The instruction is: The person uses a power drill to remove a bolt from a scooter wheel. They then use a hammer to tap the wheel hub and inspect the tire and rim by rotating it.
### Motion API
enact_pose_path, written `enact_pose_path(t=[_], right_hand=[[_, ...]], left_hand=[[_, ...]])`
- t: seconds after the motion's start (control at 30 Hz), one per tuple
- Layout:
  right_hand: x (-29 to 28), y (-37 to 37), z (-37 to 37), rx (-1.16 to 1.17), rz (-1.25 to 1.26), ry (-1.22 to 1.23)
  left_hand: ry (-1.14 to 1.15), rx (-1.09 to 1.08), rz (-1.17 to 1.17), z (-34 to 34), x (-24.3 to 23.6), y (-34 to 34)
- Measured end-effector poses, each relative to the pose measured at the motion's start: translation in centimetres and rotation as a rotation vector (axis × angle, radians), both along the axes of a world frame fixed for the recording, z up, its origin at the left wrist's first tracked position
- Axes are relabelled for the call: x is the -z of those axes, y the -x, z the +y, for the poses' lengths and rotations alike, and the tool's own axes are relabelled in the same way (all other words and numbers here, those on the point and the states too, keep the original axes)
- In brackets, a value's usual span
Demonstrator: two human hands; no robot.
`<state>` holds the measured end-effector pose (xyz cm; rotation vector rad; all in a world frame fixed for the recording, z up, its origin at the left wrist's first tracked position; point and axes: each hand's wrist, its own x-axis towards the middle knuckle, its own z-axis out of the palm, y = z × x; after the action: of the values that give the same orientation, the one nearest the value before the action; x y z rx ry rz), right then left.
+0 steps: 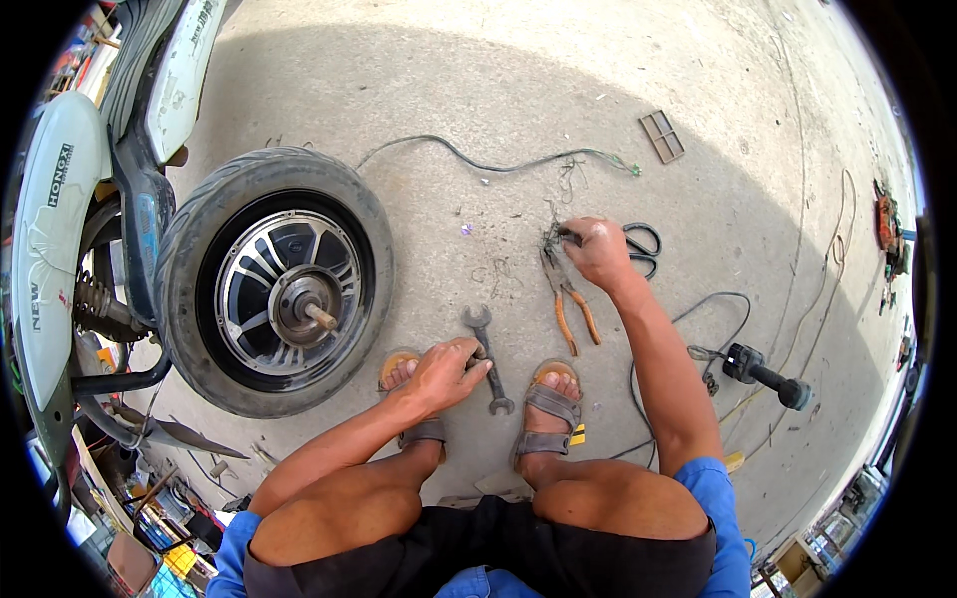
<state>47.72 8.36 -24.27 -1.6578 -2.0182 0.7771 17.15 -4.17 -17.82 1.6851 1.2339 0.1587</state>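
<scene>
My left hand (449, 369) is closed around something dark I cannot make out, just above a grey open-ended wrench (499, 399) lying between my sandaled feet. My right hand (593, 247) is closed on something small and dark at a tangle of wire scraps (553, 234). Just below it on the concrete lie orange-handled pliers (585, 315); black-looped scissors (648, 242) are beside it, their blades hidden. To the left a tyre (195, 339) surrounds a silver and black hub motor (294, 259) with a protruding axle, and a grey cable (449, 149) stretches from behind it.
A white scooter body (50, 239) stands along the left side. A small divided tray (661, 137) lies up ahead. A dark twist-grip control (768, 379) with cables is on my right, a red-and-black part (887, 229) farther out. Clutter (169, 528) fills the lower-left edge.
</scene>
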Motion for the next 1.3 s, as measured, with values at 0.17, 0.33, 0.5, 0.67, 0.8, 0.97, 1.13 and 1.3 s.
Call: enact_pose_path(t=[0.17, 0.33, 0.5, 0.67, 0.8, 0.97, 1.13, 1.3], right_hand=[[0.0, 0.2, -0.3, 0.029, -0.001, 0.018], [0.3, 0.4, -0.5, 0.084, -0.017, 0.078], [0.1, 0.0, 0.5, 0.346, 0.329, 0.329], [-2.4, 0.4, 4.6, 0.638, 1.279, 0.610], [-2.2, 0.2, 8.8, 0.585, 0.879, 0.489], [0.5, 0.7, 11.6, 0.344, -0.189, -0.033], [0.6, 2.1, 12.1, 0.321, -0.364, 0.065], [1.0, 2.7, 11.8, 0.407, -0.302, 0.061]], left_hand=[[0.014, 0.005, 0.008, 0.1, 0.0, 0.2], [0.053, -0.016, -0.024, 0.4, -0.6, 0.1], [0.036, 0.003, 0.001, 0.4, -0.2, 0.4], [0.019, 0.001, 0.029, 0.1, 0.5, 0.9], [0.015, -0.007, 0.028, 0.6, 0.5, 1.2], [0.032, -0.026, 0.018, 1.2, -0.3, 1.7], [0.021, -0.006, 0.061, 0.8, 0.6, 2.9], [0.055, -0.004, 0.070, 1.0, 0.8, 3.4]])
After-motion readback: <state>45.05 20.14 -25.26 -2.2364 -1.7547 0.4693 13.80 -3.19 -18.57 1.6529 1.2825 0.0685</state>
